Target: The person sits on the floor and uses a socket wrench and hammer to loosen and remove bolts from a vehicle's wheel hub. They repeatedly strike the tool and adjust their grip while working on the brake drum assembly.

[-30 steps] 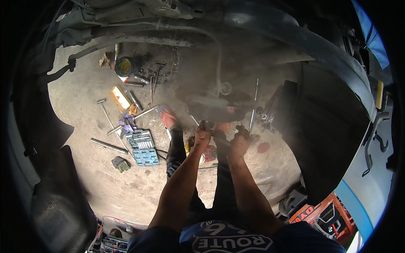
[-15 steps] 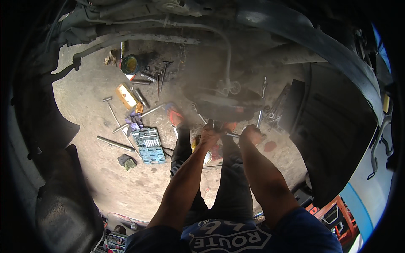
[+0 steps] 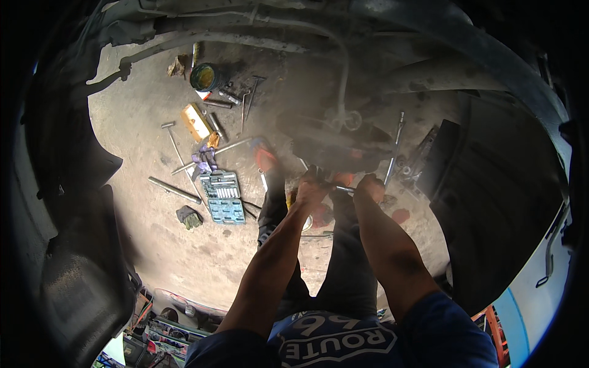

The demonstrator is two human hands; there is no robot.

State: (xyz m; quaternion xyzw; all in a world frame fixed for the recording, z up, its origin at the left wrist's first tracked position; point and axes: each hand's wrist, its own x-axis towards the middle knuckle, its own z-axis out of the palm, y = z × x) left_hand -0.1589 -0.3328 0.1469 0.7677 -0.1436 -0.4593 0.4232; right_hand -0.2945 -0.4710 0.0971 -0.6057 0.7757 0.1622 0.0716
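My left hand [image 3: 313, 189] is closed, in front of a dark, blurred car part [image 3: 334, 147] under the vehicle. My right hand [image 3: 370, 187] is wrapped round one end of a shiny metal bar [image 3: 345, 189], which runs across to my left hand. The left fingers close at the bar's other end; what fitting sits there is hidden. Just right of my right hand, a long bright extension bar [image 3: 396, 147] rises at a slant. My feet, in red footwear [image 3: 265, 158], stand beneath the part.
On the floor to the left lie a blue socket set case [image 3: 226, 210], a T-handle wrench [image 3: 176, 146], a metal tube [image 3: 174, 190], a yellow box [image 3: 196, 122], gloves [image 3: 189, 216] and a dark bucket [image 3: 204, 77]. Dark body panels [image 3: 497, 196] flank me; pipes [image 3: 233, 40] hang overhead.
The whole view has shifted, so the floor items sit slightly higher and further right. Both hands keep their hold, with the bar still between them.
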